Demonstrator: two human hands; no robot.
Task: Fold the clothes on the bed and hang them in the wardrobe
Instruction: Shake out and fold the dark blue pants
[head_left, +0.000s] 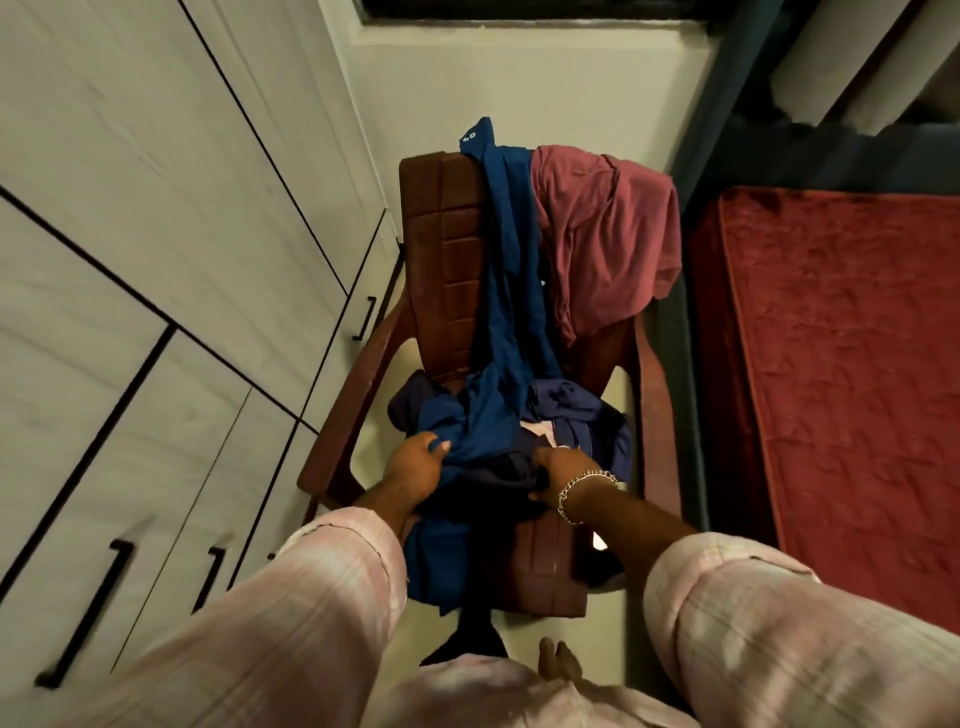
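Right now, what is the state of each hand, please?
Left hand: grips the blue garment on the chair.
Right hand: grips dark clothing in the pile.

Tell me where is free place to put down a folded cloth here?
The red mattress right of the chair is bare. The chair seat is crowded: blue clothes fill it, both hands grip them, and a maroon cloth covers the backrest's right side.
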